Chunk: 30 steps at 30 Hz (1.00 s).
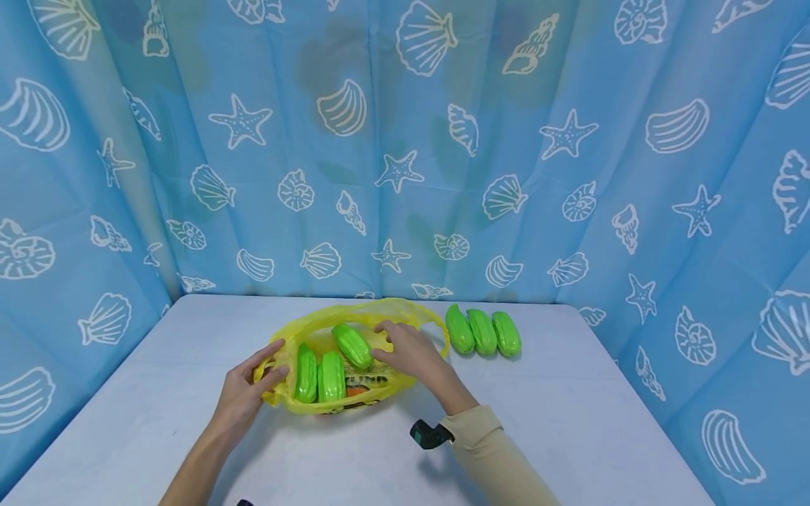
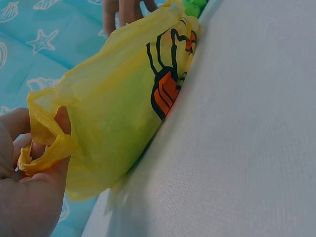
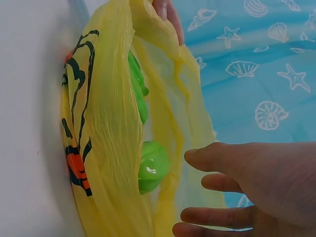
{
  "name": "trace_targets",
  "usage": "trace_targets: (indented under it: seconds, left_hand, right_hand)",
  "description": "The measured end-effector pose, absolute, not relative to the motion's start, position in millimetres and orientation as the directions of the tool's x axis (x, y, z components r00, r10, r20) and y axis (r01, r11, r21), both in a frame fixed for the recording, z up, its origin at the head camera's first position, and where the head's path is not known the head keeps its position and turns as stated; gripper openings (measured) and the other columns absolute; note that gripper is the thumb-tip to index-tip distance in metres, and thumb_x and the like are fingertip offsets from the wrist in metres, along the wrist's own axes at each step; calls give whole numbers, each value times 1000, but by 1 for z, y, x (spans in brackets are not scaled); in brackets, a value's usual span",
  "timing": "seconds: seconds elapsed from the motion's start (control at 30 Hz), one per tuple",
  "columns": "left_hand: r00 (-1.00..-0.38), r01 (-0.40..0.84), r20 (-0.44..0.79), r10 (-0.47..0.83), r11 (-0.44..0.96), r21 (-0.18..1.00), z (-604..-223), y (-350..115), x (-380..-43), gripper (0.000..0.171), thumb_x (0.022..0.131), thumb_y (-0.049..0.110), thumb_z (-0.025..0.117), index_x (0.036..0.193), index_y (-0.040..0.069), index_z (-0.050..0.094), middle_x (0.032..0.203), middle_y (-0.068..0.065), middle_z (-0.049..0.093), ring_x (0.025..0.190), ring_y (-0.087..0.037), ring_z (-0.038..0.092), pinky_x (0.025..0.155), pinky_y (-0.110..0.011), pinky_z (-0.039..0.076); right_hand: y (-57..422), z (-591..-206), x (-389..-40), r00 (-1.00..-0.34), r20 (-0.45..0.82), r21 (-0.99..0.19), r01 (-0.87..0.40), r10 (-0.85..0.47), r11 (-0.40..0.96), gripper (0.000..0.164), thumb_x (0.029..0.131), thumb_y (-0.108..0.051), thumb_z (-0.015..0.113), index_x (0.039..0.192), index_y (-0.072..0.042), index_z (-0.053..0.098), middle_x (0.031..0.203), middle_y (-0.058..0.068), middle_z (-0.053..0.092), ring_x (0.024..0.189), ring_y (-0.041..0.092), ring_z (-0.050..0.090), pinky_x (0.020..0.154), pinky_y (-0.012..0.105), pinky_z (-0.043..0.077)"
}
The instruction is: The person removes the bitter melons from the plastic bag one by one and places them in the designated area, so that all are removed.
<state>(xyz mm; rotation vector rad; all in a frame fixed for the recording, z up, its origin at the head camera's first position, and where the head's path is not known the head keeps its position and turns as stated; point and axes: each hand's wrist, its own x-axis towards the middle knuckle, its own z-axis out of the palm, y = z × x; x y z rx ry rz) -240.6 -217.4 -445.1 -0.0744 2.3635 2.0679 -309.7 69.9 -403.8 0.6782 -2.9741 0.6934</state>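
Observation:
A yellow plastic bag [image 1: 405,383] with black and orange print lies with its mouth spread wide on the table. My left hand [image 1: 242,392] grips the bag's handle [image 2: 52,148] at its left end. Inside are three glossy green, ridged, long toy vegetables: two side by side [image 1: 306,374] [image 1: 332,377], and one tilted [image 1: 352,345] near my right hand. My right hand [image 1: 411,351] hovers over the bag's mouth with fingers spread apart. In the right wrist view a gap shows between its fingers [image 3: 217,157] and the nearest green piece [image 3: 154,165].
Three more green pieces [image 1: 482,332] lie in a row on the white table [image 1: 544,422], just right of the bag. A blue curtain [image 1: 392,140] with white shell and starfish prints hangs behind the table and along both sides.

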Motion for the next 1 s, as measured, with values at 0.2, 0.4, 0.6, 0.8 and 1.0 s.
trace_targets:
  seconds: [0.2,0.4,0.6,0.8,1.0]
  left_hand:
    - [-999,-42,-37,-38,132,990,-446,-218,-241,65,93,38,66,151,24,39,162,-2,24,130,-15,39,88,-8,49]
    - [-999,-41,-37,-36,131,991,-447,-218,-242,65,93,37,65,151,25,38,163,-2,22,135,-17,36,88,-7,48]
    - [-998,-49,-45,-37,126,991,-446,-217,-243,66,93,38,66,151,25,38,163,-2,22,137,-18,35,88,-6,47]
    - [-998,-46,-40,-42,127,991,-446,-216,-242,66,92,38,67,151,24,39,163,-2,23,137,-17,35,88,-6,47]
    - [-999,-43,-40,-31,113,993,-446,-217,-242,65,93,36,66,151,24,39,162,-2,23,135,-16,35,89,-7,48]
  right_hand:
    - [63,-408,-320,-903,46,-485,-394,-427,781,47,94,-35,65,134,-13,56,125,9,65,112,27,63,85,39,55]
    - [58,-407,-330,-906,-32,-566,-331,-421,755,50,95,-37,64,137,-13,53,122,13,65,106,26,64,82,39,54]
    - [53,-409,-340,-895,-86,-640,-287,-438,712,55,95,-37,63,141,-10,49,124,16,63,96,25,65,73,36,55]
    - [47,-412,-348,-891,-112,-710,-238,-440,663,55,96,-34,63,142,-9,47,127,16,61,102,28,64,79,44,58]
    - [44,-416,-354,-892,-124,-717,-222,-434,661,56,96,-34,63,143,-10,46,126,16,61,89,25,64,76,43,59]
